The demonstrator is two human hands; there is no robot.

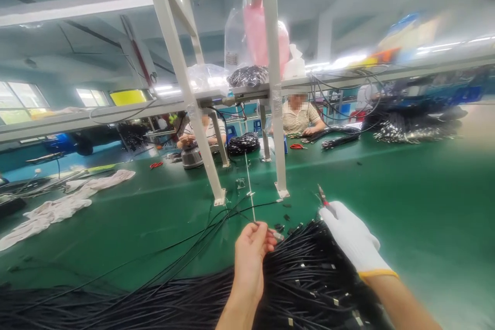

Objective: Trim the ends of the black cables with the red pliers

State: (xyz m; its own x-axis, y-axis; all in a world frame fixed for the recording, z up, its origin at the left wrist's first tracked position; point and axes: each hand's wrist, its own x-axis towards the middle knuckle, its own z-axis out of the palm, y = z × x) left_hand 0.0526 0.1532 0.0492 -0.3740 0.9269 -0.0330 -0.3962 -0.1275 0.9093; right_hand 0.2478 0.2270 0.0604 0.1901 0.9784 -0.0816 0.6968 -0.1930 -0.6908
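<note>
Your bare left hand (pixel 252 241) pinches a silvery-tipped cable end (pixel 278 236); your knit-gloved right hand (pixel 348 234) grips pointed, red-handled cutters (pixel 323 198). Slim black cables (pixel 297 255) heap on smooth green worktop (pixel 417 191).

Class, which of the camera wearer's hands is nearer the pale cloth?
Left: the left hand is to the right of the pale cloth; the gloved right hand is farther right.

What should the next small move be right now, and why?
Probably bring the red-handled tool in the gloved right hand toward the connector end at the left hand's fingertips: that end already sticks out free beside the pile of black cables, while the tool is apart from it, tip pointing away from the wearer.
</note>
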